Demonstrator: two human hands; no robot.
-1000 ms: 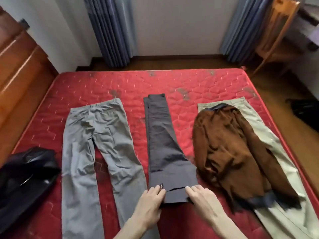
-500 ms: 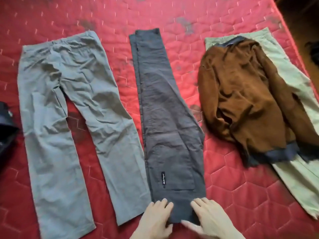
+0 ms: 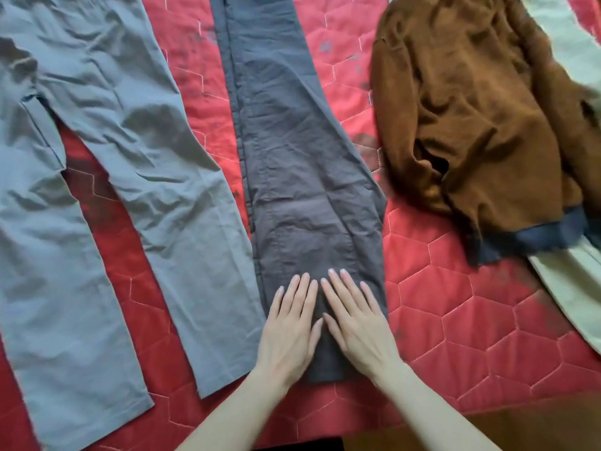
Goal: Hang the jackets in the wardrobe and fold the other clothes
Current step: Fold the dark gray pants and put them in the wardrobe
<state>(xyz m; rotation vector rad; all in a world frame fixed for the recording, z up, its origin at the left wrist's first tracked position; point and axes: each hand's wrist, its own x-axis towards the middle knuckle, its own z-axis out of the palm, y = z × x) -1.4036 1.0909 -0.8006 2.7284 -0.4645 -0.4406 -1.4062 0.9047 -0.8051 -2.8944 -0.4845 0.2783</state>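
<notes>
Charcoal trousers (image 3: 292,151), folded leg on leg, are lying mid-mattress (image 3: 455,304), long axis running straight away from the person. Left hand (image 3: 289,327) and right hand (image 3: 354,320) are pressing flat, side by side, fingers straight, on the near end. Both are sitting equally close, gripping nothing.

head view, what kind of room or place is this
Most likely a bedroom: clothes are laid out on a red quilted mattress. Grey trousers, dark folded trousers and a brown jacket lie side by side, with both hands flat on the dark pair.
</notes>
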